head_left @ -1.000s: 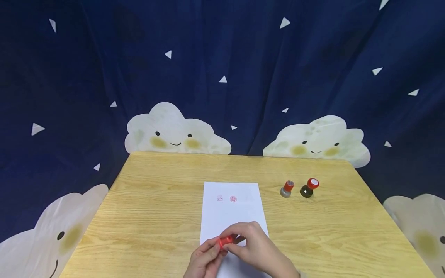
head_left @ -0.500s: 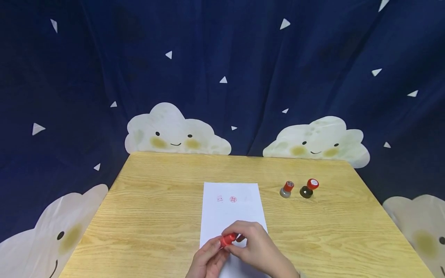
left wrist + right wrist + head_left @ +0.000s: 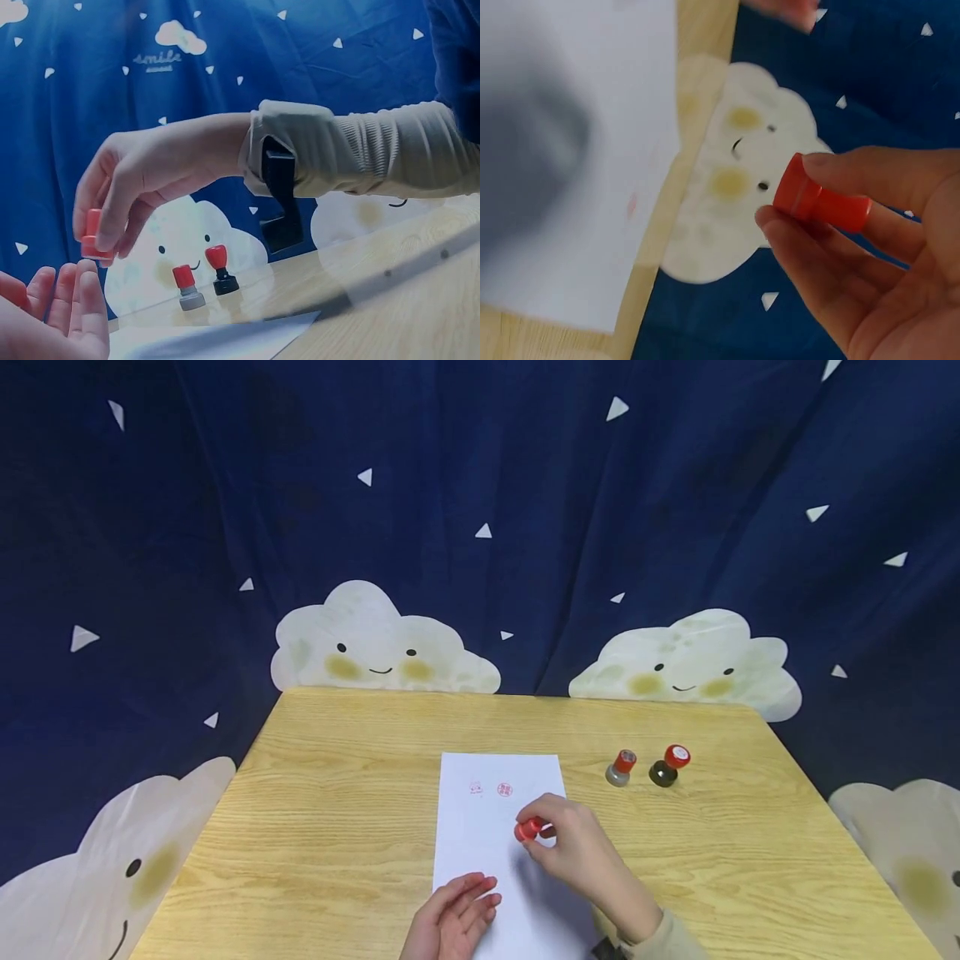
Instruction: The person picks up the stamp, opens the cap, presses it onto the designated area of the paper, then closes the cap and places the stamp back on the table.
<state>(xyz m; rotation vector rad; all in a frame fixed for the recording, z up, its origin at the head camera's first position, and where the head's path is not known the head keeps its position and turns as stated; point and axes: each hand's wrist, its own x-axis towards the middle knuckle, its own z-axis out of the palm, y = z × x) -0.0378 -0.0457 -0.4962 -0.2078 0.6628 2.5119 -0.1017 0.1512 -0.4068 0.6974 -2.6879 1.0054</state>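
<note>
My right hand (image 3: pixel 572 843) pinches a small red stamp (image 3: pixel 528 830) between thumb and fingers, held above the white sheet of paper (image 3: pixel 472 847). In the right wrist view the stamp (image 3: pixel 829 204) is all red, with a wider end and a narrower handle; its stamping face is out of sight. My left hand (image 3: pixel 453 917) holds nothing and is over the lower left of the paper, its fingers loosely bent. Two red prints, a small figure (image 3: pixel 476 788) and a round seal (image 3: pixel 505 790), mark the upper part of the sheet.
Right of the paper stand a red-and-grey stamp (image 3: pixel 621 768) and a red-and-black stamp (image 3: pixel 670 766) on the wooden table (image 3: pixel 337 793). A dark blue curtain (image 3: pixel 420 527) with clouds hangs behind the far edge.
Both hands were together on the red stamp. The right hand has carried it up and to the right over the paper, while the left has let go and stayed near the front.
</note>
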